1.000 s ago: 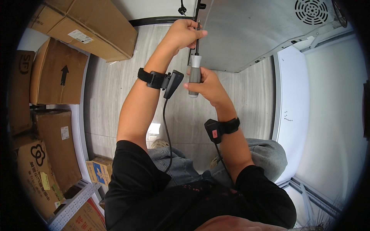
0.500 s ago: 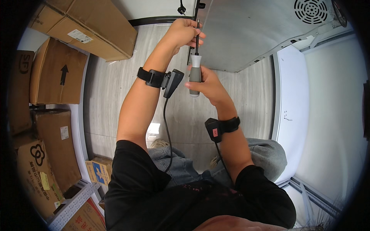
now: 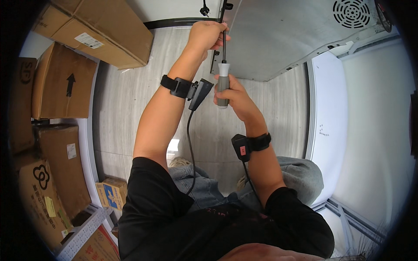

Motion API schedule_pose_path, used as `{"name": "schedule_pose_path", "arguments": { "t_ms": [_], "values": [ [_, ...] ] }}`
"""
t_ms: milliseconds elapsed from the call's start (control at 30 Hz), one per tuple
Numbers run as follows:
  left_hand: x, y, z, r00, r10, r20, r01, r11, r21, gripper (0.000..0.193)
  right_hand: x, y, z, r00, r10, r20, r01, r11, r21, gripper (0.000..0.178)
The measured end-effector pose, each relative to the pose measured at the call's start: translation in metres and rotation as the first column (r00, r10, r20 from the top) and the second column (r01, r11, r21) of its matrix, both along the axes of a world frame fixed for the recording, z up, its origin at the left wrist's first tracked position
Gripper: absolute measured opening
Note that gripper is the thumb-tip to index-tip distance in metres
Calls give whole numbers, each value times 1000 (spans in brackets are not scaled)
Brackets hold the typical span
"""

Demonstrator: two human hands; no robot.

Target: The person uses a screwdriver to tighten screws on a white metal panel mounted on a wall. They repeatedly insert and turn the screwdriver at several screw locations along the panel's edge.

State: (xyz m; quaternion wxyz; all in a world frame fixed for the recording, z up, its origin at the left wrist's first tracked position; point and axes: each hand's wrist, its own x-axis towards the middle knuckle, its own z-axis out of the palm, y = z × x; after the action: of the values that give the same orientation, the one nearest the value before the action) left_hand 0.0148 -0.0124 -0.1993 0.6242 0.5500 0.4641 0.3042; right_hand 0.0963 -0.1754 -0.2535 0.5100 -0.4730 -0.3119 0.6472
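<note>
My right hand (image 3: 235, 95) is wrapped round the grey handle of a screwdriver (image 3: 224, 52), which has a pale collar and a long dark shaft pointing away from me. At the far end of that shaft, my left hand (image 3: 209, 35) closes its thumb and forefinger by the tip. Whether a small part is pinched there too, I cannot make out. Both lie alongside the left edge of a large grey metal panel (image 3: 278, 43), whose edge carries small dark fittings. The fingers cover the tip itself.
Cardboard boxes (image 3: 65, 82) stand on the left, some on a white rack (image 3: 82, 230). A black plug (image 3: 204, 11) hangs at the far wall. Round vent slots (image 3: 352, 14) mark the panel's far right. A white board (image 3: 328, 130) stands at the right.
My left hand's fingers have closed at the screwdriver's tip, which showed bare before. The screwdriver and right hand have shifted slightly to the right.
</note>
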Motion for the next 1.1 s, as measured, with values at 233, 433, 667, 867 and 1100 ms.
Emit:
{"name": "schedule_pose_path", "arguments": {
  "t_ms": [233, 433, 667, 867, 1100],
  "values": [
    [-6, 0, -3, 989, -149, 4, 149, 989, -18, 20, -2, -5, -8, 978, 126, 166, -134, 990, 37, 51],
    [4, -6, 1, 958, -241, 155, 245, 970, -4, 19, 33, -19, 18, 978, 79, 195, -68, 996, -62, 52],
    [78, -50, 5, 789, -209, 578, 281, 959, -38, 20, 174, -57, 100, 887, 95, 452, -33, 989, -142, 50],
    [144, -102, 5, 704, -214, 677, 370, 924, -93, 18, 262, -96, 172, 664, 166, 729, -90, 986, -143, 28],
    [259, -126, -59, 758, -375, 534, 494, 864, -94, 16, 373, -158, 75, 804, 63, 592, 17, 992, -128, 29]
  ]
}}
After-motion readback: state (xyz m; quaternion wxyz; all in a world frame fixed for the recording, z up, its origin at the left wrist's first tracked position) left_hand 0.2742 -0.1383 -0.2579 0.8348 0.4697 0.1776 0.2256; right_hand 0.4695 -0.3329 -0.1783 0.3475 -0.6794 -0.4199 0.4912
